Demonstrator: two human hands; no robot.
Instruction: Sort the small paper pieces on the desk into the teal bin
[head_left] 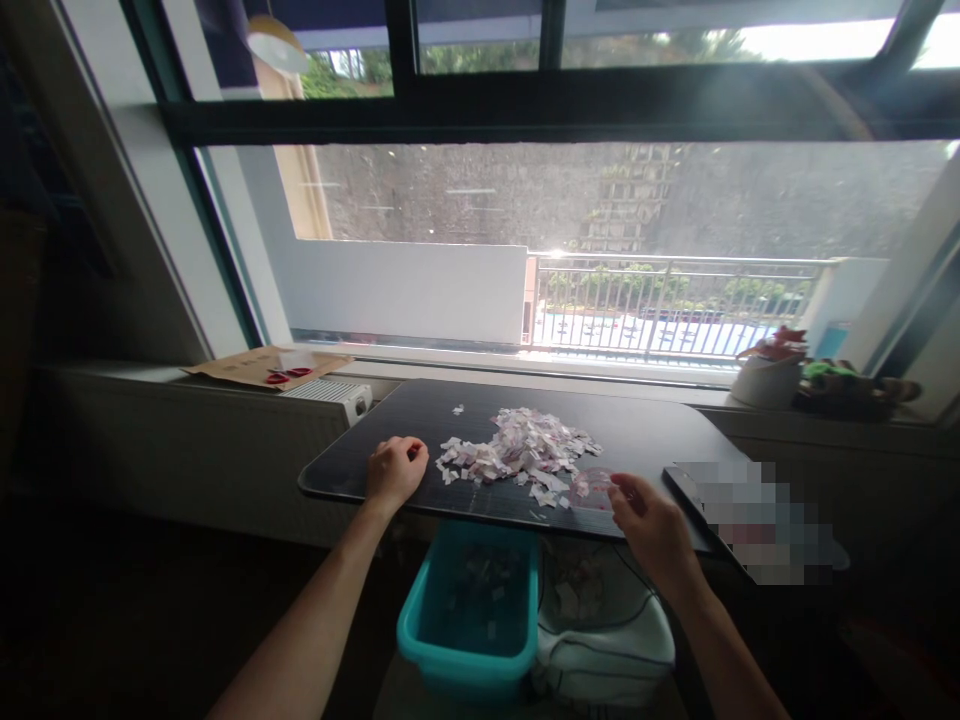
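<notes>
A heap of small torn or cut paper scraps (536, 440) lies on the dark table. To its left, my left hand (397, 470) rests at the table with its fingers curled in; whatever may be inside them is hidden. My right hand (651, 520) is closed in a pinch at the heap's right side. Its fingertips are on the edge of a see-through plastic piece with pink markings (592, 488), shaped somewhat like a protractor. Several loose scraps lie next to that piece.
Below the table's front edge stand a turquoise bin (469, 660) and a whitish container (607, 655), both with paper scraps inside. A blurred-out flat object (757, 520) lies at the table's right. Red-handled scissors (289, 376) lie on brown cardboard (240, 362) by the window.
</notes>
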